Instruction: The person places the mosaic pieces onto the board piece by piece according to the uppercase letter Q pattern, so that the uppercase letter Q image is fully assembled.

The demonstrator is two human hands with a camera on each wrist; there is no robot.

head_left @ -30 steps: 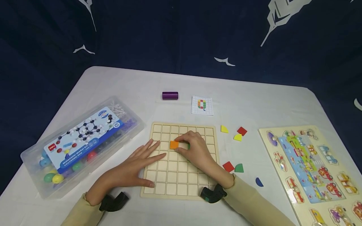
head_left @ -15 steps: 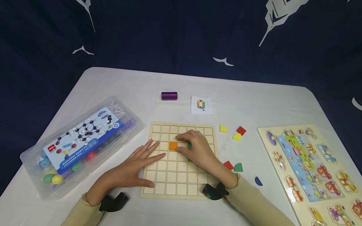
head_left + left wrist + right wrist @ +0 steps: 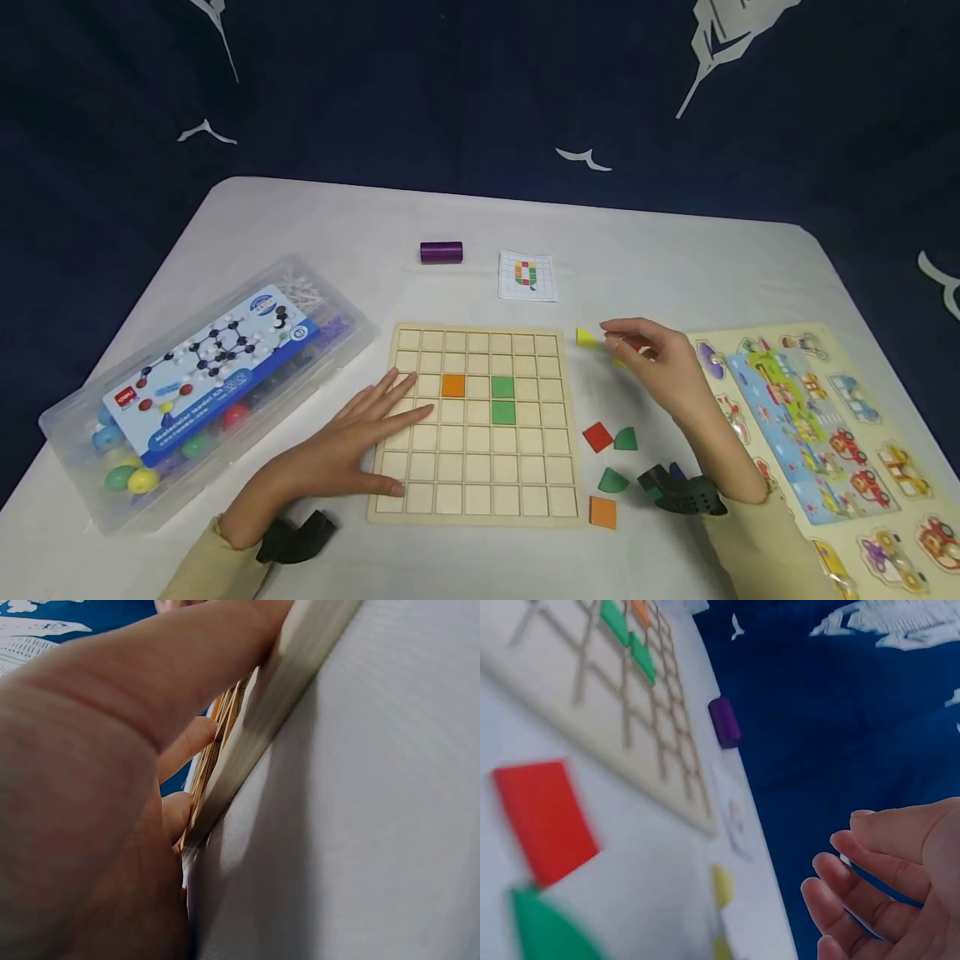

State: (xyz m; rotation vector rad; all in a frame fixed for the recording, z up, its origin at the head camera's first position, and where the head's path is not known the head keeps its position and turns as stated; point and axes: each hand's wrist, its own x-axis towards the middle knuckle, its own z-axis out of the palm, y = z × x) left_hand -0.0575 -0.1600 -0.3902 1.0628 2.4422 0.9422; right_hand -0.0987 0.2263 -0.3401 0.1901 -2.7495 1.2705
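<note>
My left hand (image 3: 330,458) rests with spread fingers on the left edge of a wooden grid board (image 3: 450,476). In the left wrist view its thumb (image 3: 172,660) lies against the board's side. An orange square (image 3: 453,386) and two green squares, one green square (image 3: 502,387) above the other, sit in the grid. Over the loose pieces right of the board hovers my right hand (image 3: 663,367), fingers bent and nothing visible between them in the right wrist view. Beneath it are a yellow quarter-round piece (image 3: 585,337), another yellow piece (image 3: 618,362) and a red square, both partly hidden.
Right of the board lie a red square (image 3: 598,437), green quarter-rounds (image 3: 613,480), an orange square (image 3: 603,512) and a mostly hidden blue piece. A pattern card (image 3: 527,287) and purple cylinder (image 3: 441,252) lie behind. A molecular kit box (image 3: 75,417) stands left, a picture puzzle (image 3: 810,533) right.
My right hand has left the green squares in the grid and moved right, over the loose yellow and red pieces. Both green squares now show fully. My left hand has stayed on the board.
</note>
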